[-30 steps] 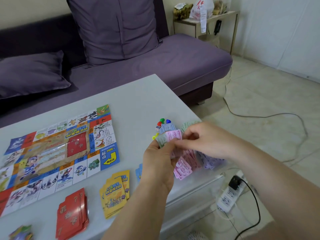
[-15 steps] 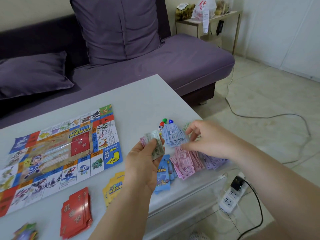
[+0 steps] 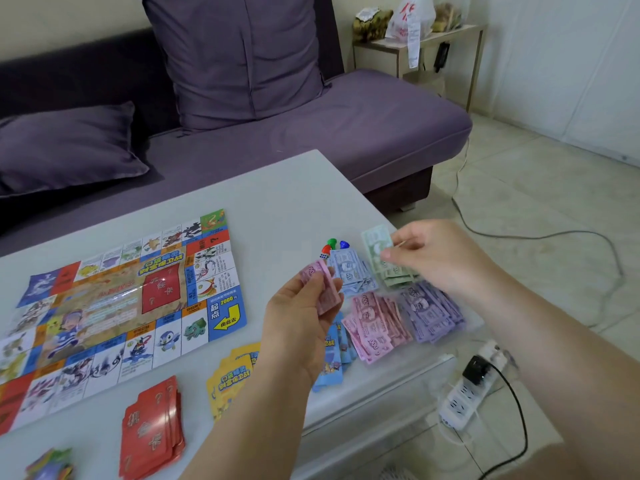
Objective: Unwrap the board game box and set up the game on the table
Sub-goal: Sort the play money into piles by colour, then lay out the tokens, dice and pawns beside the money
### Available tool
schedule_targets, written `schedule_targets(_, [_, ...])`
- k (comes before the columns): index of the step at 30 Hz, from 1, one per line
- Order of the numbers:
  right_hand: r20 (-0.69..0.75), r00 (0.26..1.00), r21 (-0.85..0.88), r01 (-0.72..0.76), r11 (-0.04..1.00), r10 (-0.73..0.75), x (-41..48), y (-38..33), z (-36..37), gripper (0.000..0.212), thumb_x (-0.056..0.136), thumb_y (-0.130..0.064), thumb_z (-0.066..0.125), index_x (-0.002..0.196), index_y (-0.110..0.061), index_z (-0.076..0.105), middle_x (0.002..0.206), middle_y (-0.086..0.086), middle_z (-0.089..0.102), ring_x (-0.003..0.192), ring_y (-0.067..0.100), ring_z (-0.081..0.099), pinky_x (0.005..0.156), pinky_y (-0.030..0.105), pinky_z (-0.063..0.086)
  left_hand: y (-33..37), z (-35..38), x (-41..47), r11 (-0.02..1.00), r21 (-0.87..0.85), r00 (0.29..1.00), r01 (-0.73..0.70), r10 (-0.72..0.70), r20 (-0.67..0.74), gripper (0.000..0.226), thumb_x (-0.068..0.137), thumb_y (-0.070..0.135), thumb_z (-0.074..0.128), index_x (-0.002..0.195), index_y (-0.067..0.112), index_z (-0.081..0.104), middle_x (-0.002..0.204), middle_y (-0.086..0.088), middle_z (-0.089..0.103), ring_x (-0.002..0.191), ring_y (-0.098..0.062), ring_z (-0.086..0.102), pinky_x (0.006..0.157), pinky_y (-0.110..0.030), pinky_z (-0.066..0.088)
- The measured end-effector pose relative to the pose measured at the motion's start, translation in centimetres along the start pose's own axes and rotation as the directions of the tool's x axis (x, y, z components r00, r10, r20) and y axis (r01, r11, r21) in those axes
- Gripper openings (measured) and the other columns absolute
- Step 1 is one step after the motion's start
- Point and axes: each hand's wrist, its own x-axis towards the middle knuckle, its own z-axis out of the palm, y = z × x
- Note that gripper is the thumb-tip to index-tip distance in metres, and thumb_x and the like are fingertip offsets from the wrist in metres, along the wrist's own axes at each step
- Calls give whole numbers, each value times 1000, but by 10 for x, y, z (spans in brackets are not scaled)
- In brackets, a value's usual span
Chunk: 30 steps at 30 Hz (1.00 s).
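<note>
In left hand (image 3: pixel 298 323) lie pink notes (image 3: pixel 323 287); right hand (image 3: pixel 440 258) pinches green note (image 3: pixel 375 239).

Board (image 3: pixel 121 306) lies flat on table (image 3: pixel 277 188). Right of board: left hand (image 3: pixel 298 327) grips pink wad (image 3: pixel 323 285). Farther right of board: right hand (image 3: pixel 440 258) pinches green note (image 3: pixel 375 242). Also right of board: blue pile (image 3: pixel 349 271), pink pile (image 3: pixel 374 323), purple pile (image 3: pixel 429 313). On board's near side: red cards (image 3: pixel 152 431), yellow cards (image 3: pixel 232 379).

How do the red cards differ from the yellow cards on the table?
The red cards bear question marks; the yellow cards carry a blue title. The red cards lie in full view; the yellow cards are partly hidden by the left arm. Both are loose stacks beside the board.
</note>
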Motion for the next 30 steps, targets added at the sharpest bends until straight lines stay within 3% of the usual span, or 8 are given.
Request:
schedule_targets(5, [-116,993,-179,-45,983,24,11,17,1,48,81,-36,72,123,-17,59,102,-3,66,90,13,59,75,25,40,1,1,7,997,76,1000,-11,12,-12,17,93,9,53,81,13,64,60,5,69,54,-2,64,55,-17,54])
schedule_targets(8, [-146,988,-168,20,986,-45,9,10,1,36,84,-39,66,115,-20,63,104,-7,64,96,10,59,78,24,41,0,1,14,973,227,999,-35,38,-8,12,90,14,60,80,18,65,62,7,69,56,-3,59,59,-19,45])
schedule_targets(13, [178,983,92,18,996,-34,-6,-12,7,25,81,-48,65,93,-27,71,86,-13,70,82,-3,63,73,17,47,-2,6,14,944,321,993,-76,41,114,6,85,12,66,88,16,64,70,2,70,56,-3,63,54,-16,49])
schedule_targets(17, [194,980,148,23,989,-52,-7,-12,11,4,82,-29,72,85,-28,70,74,-11,70,66,-6,61,65,11,46,-8,3,11,904,401,982,-150,87,170,25,82,11,70,105,15,62,91,-10,70,72,-16,70,66,-26,57])
schedule_targets(20, [215,976,79,24,997,-40,-7,-7,11,6,80,-27,74,81,-27,68,77,-10,71,71,0,64,71,17,49,-8,-7,9,789,556,964,-262,191,184,32,82,18,71,111,24,59,94,0,67,76,-13,68,72,-27,57])
schedule_targets(23, [237,972,-57,27,998,-13,-8,-1,15,8,79,-26,74,83,-25,67,78,-8,69,73,6,64,68,20,47,-2,-19,8,683,647,938,-339,298,178,24,86,19,66,105,32,59,93,9,63,66,0,59,59,-16,49])
schedule_targets(27, [97,993,-263,90,961,-66,-10,-1,21,13,81,-30,71,92,-24,67,90,-10,62,86,9,59,77,28,47,5,-34,5,678,652,935,-339,322,151,21,90,14,59,98,34,59,94,7,63,71,-2,58,51,-11,44])
schedule_targets(30, [8,989,-229,147,962,-149,-15,-8,27,12,83,-31,69,92,-25,67,87,-12,60,83,7,56,69,20,42,9,-43,1,671,659,932,-340,335,139,20,90,13,58,97,33,61,91,8,64,73,-6,58,49,-9,43])
